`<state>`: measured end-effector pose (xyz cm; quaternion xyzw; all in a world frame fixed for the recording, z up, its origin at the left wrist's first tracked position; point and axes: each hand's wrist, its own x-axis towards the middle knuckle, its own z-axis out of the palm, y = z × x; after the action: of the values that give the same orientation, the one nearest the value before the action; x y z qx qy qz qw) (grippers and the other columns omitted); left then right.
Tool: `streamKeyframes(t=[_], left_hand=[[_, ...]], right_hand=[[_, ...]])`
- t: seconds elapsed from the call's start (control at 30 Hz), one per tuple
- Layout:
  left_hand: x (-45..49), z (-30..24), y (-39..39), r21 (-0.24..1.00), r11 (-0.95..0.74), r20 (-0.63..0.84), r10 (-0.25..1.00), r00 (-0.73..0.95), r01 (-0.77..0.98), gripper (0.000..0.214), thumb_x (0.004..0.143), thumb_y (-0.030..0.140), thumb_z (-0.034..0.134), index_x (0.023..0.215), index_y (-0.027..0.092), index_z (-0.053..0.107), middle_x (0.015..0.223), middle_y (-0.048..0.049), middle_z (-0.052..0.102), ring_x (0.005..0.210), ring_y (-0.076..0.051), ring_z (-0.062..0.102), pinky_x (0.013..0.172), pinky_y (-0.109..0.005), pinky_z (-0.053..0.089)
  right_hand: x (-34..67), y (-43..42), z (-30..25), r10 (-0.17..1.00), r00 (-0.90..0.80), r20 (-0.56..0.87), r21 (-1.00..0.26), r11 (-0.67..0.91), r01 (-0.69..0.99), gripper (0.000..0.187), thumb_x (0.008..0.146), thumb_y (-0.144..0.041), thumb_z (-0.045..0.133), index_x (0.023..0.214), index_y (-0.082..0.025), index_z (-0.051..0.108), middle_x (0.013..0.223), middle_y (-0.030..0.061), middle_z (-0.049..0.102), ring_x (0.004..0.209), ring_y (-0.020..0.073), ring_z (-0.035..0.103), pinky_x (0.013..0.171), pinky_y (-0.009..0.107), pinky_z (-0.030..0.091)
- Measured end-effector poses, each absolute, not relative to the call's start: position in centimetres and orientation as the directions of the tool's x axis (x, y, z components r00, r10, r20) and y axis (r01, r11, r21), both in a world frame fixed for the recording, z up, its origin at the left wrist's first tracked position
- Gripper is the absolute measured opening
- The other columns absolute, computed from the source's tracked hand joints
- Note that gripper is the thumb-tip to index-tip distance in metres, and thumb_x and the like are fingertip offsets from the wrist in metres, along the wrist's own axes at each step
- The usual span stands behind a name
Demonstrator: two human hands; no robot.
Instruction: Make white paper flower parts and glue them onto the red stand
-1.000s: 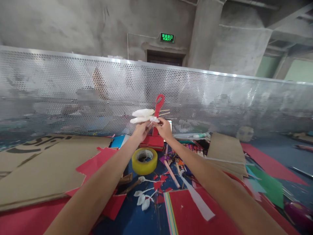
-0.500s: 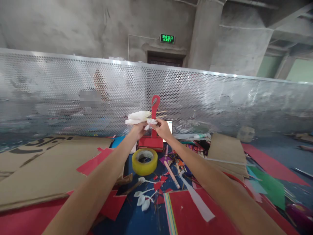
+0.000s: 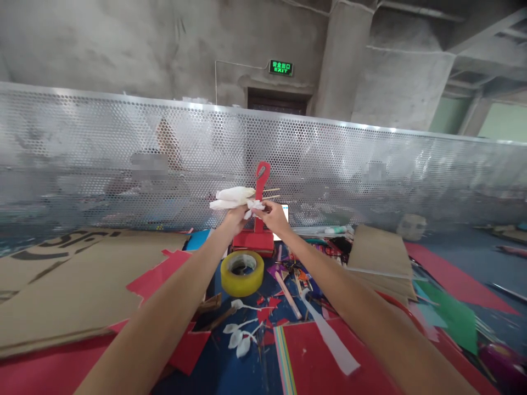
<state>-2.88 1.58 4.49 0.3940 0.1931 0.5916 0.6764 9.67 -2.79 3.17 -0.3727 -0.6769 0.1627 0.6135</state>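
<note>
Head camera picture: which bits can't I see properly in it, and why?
All in the head view:
Left hand: fingertips hidden behind the white tissue-like piece.
Lit screen: partly covered by the right hand; too small to read.
Cardboard sheet: cut off by the left edge.
Purple object near the right edge: too blurred to name.

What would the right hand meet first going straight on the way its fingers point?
The white paper, which the right hand's fingertips touch. Past that, probably the left hand, though one view leaves their depths unclear.
</note>
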Motion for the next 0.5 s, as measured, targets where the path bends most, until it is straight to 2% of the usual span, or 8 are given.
streamKeyframes(t=[0.5], left_hand=[[-2.82,4.36,1.67,0.797,-0.079,0.205,0.968,0.145,-0.599,0.023,0.058,0.004,0.067,0.077,0.017,0.065,0.066,0.0036,0.069,0.053,-0.009,0.059,0.051,-0.018,0.044]], right_hand=[[9.54,-2.78,3.18,0.700,0.041,0.713,-0.679,0.675,0.289,0.030,0.072,-0.044,0.072,0.082,-0.017,0.063,0.078,0.0023,0.067,0.072,0.0172,0.061,0.068,0.026,0.049]])
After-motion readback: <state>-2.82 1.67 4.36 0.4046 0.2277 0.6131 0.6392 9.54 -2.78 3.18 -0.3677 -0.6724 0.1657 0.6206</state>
